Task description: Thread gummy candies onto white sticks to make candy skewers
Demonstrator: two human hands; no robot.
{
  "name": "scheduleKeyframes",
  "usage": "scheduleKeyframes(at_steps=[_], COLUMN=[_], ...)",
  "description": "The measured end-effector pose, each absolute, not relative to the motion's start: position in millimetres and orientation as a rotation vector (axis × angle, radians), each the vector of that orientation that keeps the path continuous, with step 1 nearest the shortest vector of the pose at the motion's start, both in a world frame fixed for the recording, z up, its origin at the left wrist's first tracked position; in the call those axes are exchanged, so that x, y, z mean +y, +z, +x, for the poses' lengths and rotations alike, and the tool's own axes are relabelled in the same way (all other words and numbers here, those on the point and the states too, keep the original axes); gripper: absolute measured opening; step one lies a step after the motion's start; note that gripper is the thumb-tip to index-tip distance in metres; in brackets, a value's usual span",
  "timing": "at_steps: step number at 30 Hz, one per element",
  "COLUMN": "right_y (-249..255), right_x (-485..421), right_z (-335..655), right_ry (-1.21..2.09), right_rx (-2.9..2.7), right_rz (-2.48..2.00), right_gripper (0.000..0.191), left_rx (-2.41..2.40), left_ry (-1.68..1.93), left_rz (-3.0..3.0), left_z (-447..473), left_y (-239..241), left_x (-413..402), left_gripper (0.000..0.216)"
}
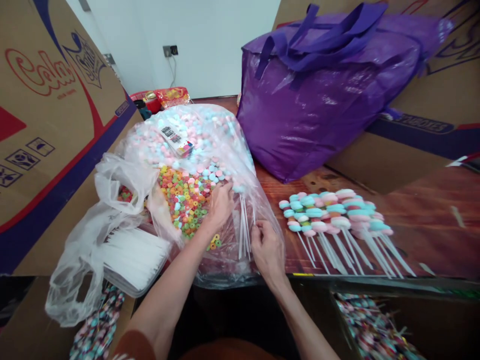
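Note:
My left hand (220, 205) reaches into the candies on a clear plastic sheet (228, 272), its fingers bent together beside pink and blue marshmallow-like discs (213, 172). What its fingertips hold, if anything, is hidden. Under and left of it spread colourful ring candies (187, 192). My right hand (268, 247) pinches a thin white stick (254, 216) that points up and away from me. Between the hands lie several white sticks (243, 230), with a pale blue disc (238, 189) near their far ends. To the right, finished-looking candy skewers (333, 212) rest in a row on the table.
A purple bag (322, 95) stands behind the skewers. Large cardboard boxes (48, 115) flank both sides. At left are a tray of white sticks (137, 257) and crumpled plastic bags (78, 265). A small printed package (176, 141) lies on the bagged discs. Wrapped candies (375, 325) fill a box below.

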State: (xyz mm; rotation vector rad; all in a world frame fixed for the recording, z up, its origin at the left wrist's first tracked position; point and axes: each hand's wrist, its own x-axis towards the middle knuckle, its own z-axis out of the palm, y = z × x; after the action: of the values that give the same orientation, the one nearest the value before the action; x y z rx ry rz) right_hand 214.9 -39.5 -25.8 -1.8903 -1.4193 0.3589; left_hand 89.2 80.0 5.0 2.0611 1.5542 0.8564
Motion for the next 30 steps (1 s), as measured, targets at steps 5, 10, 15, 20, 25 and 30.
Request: scheduleKeyframes(at_steps=[5, 10, 15, 20, 25, 30], right_y=[-27.8, -26.5, -24.8, -21.6, -21.0, -21.5], right_x=[-41.6, -40.5, -40.9, -41.0, -40.6, -40.4], right_z=[212.0, 212.0, 211.8, 212.1, 211.1, 210.2], right_ry=[0.382, 0.382, 0.382, 0.406, 0.414, 0.407], right_rx=[-1.404, -1.421, -1.429, -1.471, -1.489, -1.493], right_rz=[-1.844, -1.843, -1.825, -1.823, -1.799, -1.821], right_gripper=[0.03, 0.029, 0.029, 0.027, 0.026, 0.026], left_rx=[1.503, 1.517, 1.541, 1.552, 1.401, 1.364], left_ry=[0.749, 0.673, 0.748, 0.792, 0.741, 0.833], left_rz=[2.151, 2.218, 2.032, 2.041, 2.116, 1.854], left_z=[112.5, 114.4, 94.8, 58.6, 33.8, 24.5], left_y=[-2.4, -4.8, 1.6, -0.5, -7.8, -10.8], left_x=[114.3, 117.1, 96.4, 54.1, 25.6, 31.7], left_gripper=[0.026, 0.027, 0.021, 0.023, 0.023, 0.034])
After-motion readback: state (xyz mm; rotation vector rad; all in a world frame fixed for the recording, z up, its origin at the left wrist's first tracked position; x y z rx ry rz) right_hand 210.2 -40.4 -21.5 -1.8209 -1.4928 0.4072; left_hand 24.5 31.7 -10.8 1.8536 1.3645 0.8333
